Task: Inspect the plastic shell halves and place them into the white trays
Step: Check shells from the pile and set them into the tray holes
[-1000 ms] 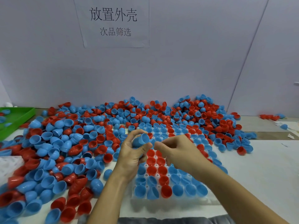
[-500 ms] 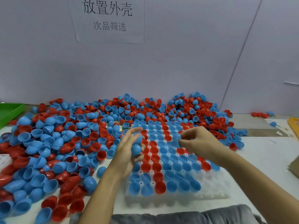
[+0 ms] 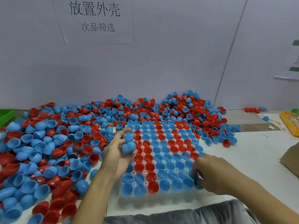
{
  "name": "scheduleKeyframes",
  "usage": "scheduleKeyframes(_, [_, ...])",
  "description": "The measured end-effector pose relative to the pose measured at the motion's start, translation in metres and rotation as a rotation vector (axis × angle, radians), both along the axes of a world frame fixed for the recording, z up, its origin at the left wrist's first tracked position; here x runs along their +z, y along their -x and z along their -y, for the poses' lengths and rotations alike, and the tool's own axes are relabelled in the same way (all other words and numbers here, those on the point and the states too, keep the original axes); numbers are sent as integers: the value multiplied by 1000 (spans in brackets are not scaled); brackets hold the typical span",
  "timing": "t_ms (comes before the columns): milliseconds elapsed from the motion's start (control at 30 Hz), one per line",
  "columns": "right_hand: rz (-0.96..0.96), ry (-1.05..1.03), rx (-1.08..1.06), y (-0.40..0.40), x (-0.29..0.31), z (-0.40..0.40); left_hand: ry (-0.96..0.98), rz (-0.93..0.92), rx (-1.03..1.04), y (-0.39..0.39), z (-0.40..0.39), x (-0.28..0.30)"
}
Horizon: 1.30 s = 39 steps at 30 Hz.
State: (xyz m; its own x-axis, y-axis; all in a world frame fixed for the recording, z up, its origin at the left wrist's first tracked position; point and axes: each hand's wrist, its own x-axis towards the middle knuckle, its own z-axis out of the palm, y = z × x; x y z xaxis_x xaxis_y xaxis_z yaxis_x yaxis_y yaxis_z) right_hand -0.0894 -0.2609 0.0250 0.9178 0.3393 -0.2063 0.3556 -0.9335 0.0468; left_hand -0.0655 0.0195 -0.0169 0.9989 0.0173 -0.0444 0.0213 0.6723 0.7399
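Two blue plastic shell halves point(image 3: 128, 145) lie in the left hand point(image 3: 117, 152), its fingers loosely curled around them, above the white plastic tray point(image 3: 161, 159). The right hand point(image 3: 210, 173) has curled fingers pressing a blue shell half point(image 3: 196, 183) at the tray's near right corner.

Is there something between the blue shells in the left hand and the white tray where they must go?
Nothing visible. The left hand holds the blue shells just above the white tray, at its left edge, and only air lies between them.
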Motion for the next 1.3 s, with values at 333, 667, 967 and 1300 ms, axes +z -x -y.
scheduleKeyframes(333, [107, -507, 73, -12, 24, -36, -98, 8, 3, -1, 3, -4])
scheduleKeyframes(667, [195, -827, 27, -27, 3, -122, -211, 35, 44, 1, 8, -6])
scheduleKeyframes(967, [355, -617, 63, -51, 18, -114, -270, 61, -21, 0, 5, -6])
scheduleKeyframes(1300, [198, -1036, -131, -41, 17, -109, -593, 152, 263, -4, 14, 0])
